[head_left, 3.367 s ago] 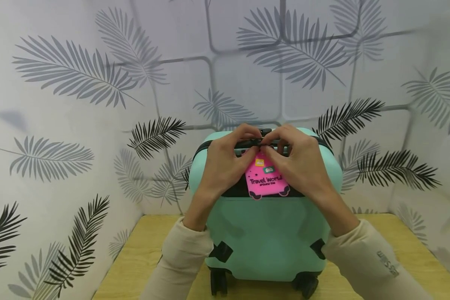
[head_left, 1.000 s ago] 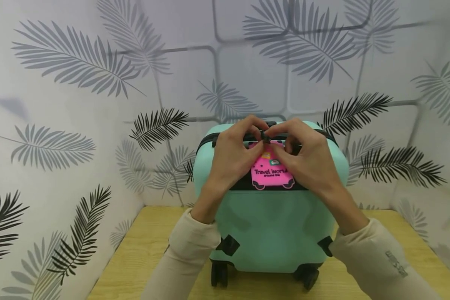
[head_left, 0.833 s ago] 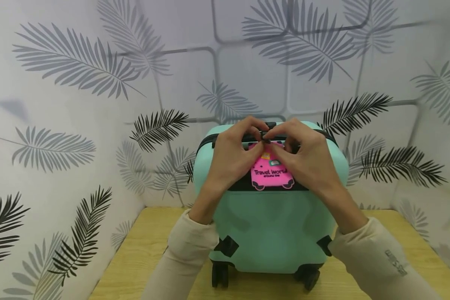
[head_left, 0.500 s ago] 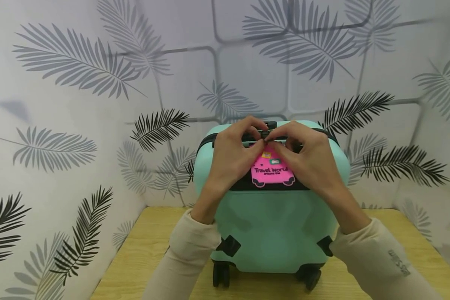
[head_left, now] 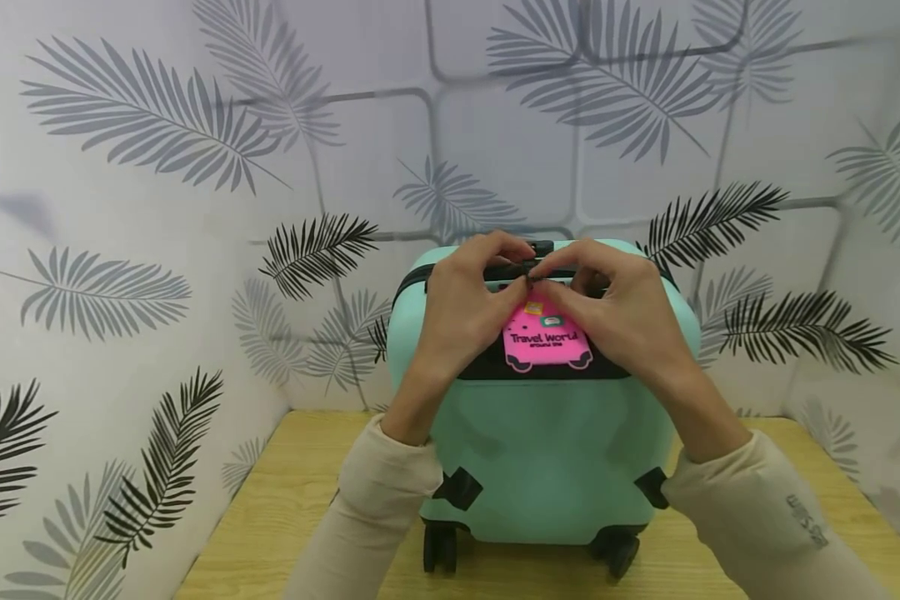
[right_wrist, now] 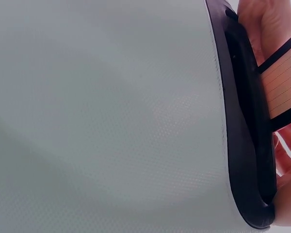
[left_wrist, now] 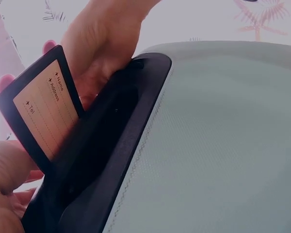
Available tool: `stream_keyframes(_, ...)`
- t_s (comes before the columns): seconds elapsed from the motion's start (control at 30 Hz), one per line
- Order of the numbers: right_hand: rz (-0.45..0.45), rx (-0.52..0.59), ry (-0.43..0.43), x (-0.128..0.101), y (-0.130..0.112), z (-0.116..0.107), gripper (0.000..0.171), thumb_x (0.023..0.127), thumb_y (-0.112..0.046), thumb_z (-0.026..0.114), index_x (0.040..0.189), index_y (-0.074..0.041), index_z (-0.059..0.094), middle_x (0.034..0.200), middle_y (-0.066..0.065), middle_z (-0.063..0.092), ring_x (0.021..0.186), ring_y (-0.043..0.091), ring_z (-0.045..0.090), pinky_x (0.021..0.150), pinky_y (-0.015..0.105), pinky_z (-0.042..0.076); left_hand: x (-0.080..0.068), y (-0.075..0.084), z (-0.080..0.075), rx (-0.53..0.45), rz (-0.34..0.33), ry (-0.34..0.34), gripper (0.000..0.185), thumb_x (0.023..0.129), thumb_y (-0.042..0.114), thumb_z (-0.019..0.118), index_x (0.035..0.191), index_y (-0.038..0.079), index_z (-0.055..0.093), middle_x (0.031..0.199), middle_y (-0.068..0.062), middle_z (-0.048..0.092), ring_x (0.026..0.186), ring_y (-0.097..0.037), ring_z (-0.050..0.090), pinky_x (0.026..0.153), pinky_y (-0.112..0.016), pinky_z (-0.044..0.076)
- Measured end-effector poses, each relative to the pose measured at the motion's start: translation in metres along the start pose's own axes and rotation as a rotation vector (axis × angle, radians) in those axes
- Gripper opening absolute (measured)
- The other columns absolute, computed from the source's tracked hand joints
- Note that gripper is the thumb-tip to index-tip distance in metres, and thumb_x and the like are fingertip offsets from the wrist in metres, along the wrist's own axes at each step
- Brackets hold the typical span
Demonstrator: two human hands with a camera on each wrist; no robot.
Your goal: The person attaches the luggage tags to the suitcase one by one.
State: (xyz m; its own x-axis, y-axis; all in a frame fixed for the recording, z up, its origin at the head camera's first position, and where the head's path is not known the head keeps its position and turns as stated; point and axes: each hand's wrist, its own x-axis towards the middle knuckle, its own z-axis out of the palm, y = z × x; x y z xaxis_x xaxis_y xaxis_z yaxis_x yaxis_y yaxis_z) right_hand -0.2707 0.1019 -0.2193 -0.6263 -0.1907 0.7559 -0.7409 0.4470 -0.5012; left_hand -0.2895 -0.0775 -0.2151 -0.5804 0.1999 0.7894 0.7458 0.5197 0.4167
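Note:
A mint-green suitcase (head_left: 547, 467) stands upright, its black side handle (head_left: 607, 367) facing me. Against that handle hangs a pink luggage tag (head_left: 547, 343) printed "Travel World"; its back, a lined name card (left_wrist: 48, 104), shows in the left wrist view. Just above the tag, my left hand (head_left: 461, 304) and right hand (head_left: 626, 308) meet fingertip to fingertip. Between thumb and index finger each pinches a small dark strap (head_left: 529, 272) at the tag's top. Fingertips cover most of it, so its fastening cannot be made out.
Beneath the suitcase's black wheels (head_left: 440, 546) lies a light wood tabletop (head_left: 270, 500). A leaf-patterned wall (head_left: 495, 167) rises close behind, and a similar one (head_left: 105, 333) stands at the left.
Over the last few seconds the suitcase, tag and hands have shifted slightly right and up in view. The tag's lower edge has risen a little; both hands keep pinching at its top.

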Motion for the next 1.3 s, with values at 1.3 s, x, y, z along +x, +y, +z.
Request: stream_keyframes(1.3,0.017,-0.003,0.068,-0.0017,-0.0027,0.0007,0.014,0.083,-0.019,0.079,0.096,-0.018,0.075,0.083,-0.005,0.072,0.055,0.012,0.056,0.049,0.021,0.041,0.0011,0.0059,-0.0027,0.009,-0.098,-0.055,0.022,0.089,0.01,0.063,0.106,0.018,0.074,0.098,0.004,0.074,0.096,-0.007,0.066,0.08,-0.028,0.046)
